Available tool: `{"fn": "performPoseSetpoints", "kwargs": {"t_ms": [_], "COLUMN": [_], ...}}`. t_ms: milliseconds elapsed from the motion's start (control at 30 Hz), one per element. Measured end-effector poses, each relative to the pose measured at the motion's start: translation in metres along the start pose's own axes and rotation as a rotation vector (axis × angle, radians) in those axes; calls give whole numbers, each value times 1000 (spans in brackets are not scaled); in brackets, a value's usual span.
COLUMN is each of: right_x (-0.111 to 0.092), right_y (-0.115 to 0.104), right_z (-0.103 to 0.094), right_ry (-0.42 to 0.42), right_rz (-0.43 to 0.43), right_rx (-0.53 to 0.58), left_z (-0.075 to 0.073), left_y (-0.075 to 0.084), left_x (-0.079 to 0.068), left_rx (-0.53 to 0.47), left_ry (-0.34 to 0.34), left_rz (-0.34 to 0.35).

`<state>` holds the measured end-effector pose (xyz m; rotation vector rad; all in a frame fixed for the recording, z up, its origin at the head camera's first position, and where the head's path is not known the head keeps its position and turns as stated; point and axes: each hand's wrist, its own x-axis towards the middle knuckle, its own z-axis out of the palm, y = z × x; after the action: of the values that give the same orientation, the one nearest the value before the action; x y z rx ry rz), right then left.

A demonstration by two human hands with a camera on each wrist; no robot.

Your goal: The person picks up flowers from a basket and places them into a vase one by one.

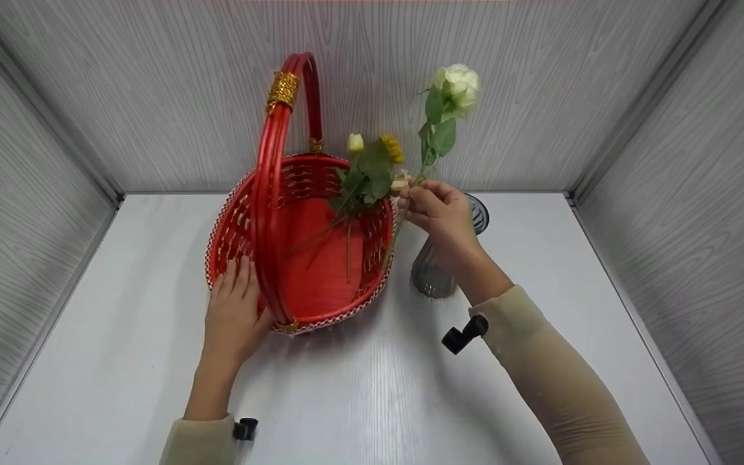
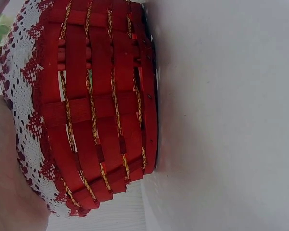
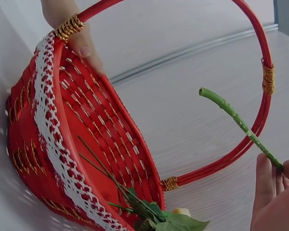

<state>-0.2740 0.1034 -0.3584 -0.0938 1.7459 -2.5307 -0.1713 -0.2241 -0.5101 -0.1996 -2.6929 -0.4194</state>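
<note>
A white rose [image 1: 459,90] on a long leafy stem stands up from my right hand [image 1: 440,210], whose thumb and fingers pinch the stem. Its bare green stem [image 3: 236,118] sticks out past the fingers, overlapping the basket's right rim in the head view. My left hand [image 1: 233,310] rests on the front left rim of a red woven basket [image 1: 320,271], fingers laid over the edge. In the left wrist view its palm lies along the white lace trim [image 2: 31,130]. Inside the basket, a pale tulip [image 1: 356,143] and a yellow flower [image 1: 391,148] lean on the back right rim among green leaves [image 1: 369,177].
A ribbed grey glass vase [image 1: 433,278] is right of the basket, partly hidden behind my right hand and forearm. The tall red handle [image 1: 268,168] arches over the basket, with gold binding [image 1: 283,90]. Grey wood-grain panels [image 1: 172,97] enclose the white table [image 1: 359,400] at back and sides.
</note>
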Motion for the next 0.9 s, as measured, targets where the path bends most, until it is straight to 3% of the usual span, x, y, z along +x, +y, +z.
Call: {"fn": "performPoseSetpoints", "kwargs": {"t_ms": [433,900], "right_x": [10,15], "right_y": [-26,-31], "right_z": [-32,-62], "right_ry": [93,146], "right_rz": [9,-1], "right_rx": [92,118], "left_z": [-1,3], "left_y": [0,0], "left_x": [1,-1], "left_rx": [-12,-28], "left_ry": [24,17], "left_rz": [5,1]}}
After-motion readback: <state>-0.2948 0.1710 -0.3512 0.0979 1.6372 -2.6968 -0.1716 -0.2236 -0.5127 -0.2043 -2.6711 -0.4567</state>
